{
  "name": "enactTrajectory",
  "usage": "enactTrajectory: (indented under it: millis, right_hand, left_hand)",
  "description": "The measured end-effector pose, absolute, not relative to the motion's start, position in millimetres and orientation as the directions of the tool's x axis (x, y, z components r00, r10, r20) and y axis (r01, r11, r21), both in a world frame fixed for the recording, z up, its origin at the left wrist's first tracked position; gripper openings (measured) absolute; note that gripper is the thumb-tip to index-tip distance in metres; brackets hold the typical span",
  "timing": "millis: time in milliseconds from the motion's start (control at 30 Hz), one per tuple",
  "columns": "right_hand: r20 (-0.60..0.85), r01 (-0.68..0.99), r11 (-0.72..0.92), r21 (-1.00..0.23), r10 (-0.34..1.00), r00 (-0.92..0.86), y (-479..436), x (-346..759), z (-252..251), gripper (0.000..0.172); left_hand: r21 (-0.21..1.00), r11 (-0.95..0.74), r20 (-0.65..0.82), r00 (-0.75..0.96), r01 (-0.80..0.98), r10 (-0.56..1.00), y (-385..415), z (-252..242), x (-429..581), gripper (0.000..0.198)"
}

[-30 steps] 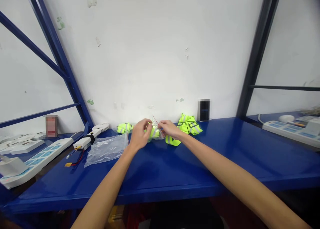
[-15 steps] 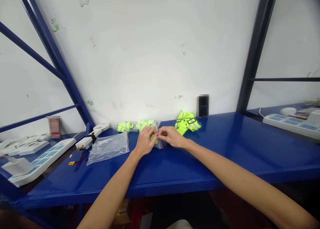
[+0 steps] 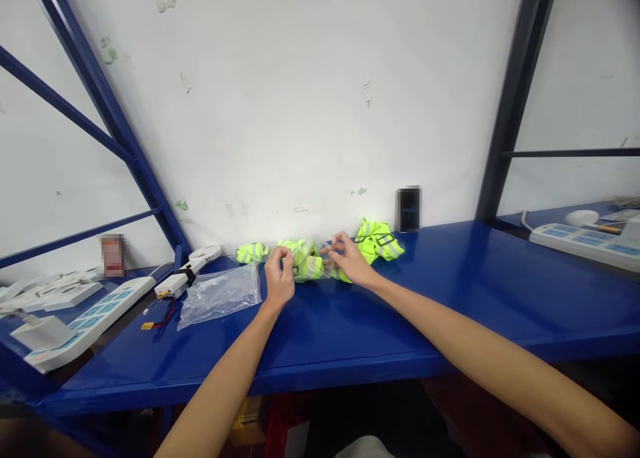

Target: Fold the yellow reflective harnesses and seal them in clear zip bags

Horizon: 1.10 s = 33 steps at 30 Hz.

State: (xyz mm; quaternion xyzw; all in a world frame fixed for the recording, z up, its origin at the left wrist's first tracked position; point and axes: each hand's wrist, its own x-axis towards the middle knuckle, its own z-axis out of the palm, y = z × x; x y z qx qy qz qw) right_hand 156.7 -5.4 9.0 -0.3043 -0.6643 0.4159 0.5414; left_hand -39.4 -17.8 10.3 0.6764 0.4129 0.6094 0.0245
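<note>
A clear plastic bag with neon-yellow, grey-striped reflective fabric (image 3: 307,265) in it lies between my hands, partly blurred. My left hand (image 3: 280,275) is at its left end, thumb and forefinger pinched together at the bag's edge. At the right end is my right hand (image 3: 353,261), its fingers curved and apart over clear plastic and a bit of yellow fabric. Just behind that hand lies a loose crumpled heap of the same reflective fabric (image 3: 379,241). Another small bagged yellow bundle (image 3: 251,252) rests by the wall, left of my hands.
A flat clear zip bag (image 3: 220,295) lies left of my left hand. Beyond it are a white handheld fan (image 3: 205,253) and a battery pack with wires (image 3: 173,285). Power strips (image 3: 95,321) lie at the left. A dark blurred-out object (image 3: 409,209) leans on the wall.
My hands, together at the bag's sealing edge before, have moved apart. The left went leftward; the right opened its fingers. The filled bag now lies stretched sideways between them.
</note>
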Motion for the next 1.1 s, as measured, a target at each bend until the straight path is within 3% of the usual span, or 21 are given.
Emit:
enactTrajectory:
  millis: [100,200,300,433,600,667,767,867,967,1100]
  right_hand:
    - [0.591,0.176,0.628,-0.758,0.775,-0.224,-7,160,9,0.01]
    - [0.572,0.336,0.635,-0.696,0.773,-0.275,-10,160,11,0.021]
    - [0.566,0.385,0.652,-0.653,0.758,-0.323,-14,160,16,0.036]
    - [0.541,0.451,0.684,-0.574,0.729,-0.418,-21,162,24,0.045]
    - [0.458,0.536,0.625,-0.568,0.781,-0.425,-27,163,29,0.058]
    - [0.454,0.558,0.599,-0.574,0.8,-0.391,-25,163,28,0.056]
    - [0.412,0.555,0.583,-0.594,0.812,-0.413,-22,163,29,0.039]
    - [0.39,0.473,0.586,-0.658,0.803,-0.451,-24,165,34,0.031]
    - [0.389,0.35,0.559,-0.751,0.804,-0.448,-29,167,41,0.028]
    - [0.498,0.203,0.587,-0.784,0.789,-0.358,-30,168,46,0.024]
  left_hand:
    - [0.6,-0.526,0.754,-0.206,0.603,0.624,-9,5,-45,0.019]
    - [0.656,-0.302,0.598,-0.233,0.692,0.767,0,-2,-47,0.032]
    - [0.614,-0.152,0.475,-0.209,0.775,0.855,3,-6,-46,0.05]
    - [0.568,-0.044,0.387,-0.219,0.822,0.895,-1,-3,-42,0.066]
    - [0.62,0.007,0.268,-0.22,0.785,0.938,-6,2,-41,0.065]
    - [0.663,0.017,0.257,-0.249,0.748,0.934,-7,2,-41,0.061]
    - [0.747,-0.056,0.31,-0.271,0.663,0.911,-9,0,-39,0.047]
    - [0.774,-0.265,0.49,-0.28,0.575,0.825,-12,0,-40,0.028]
    - [0.74,-0.48,0.652,-0.327,0.47,0.684,-14,4,-41,0.017]
    - [0.638,-0.701,0.764,-0.369,0.318,0.529,-14,15,-45,0.013]
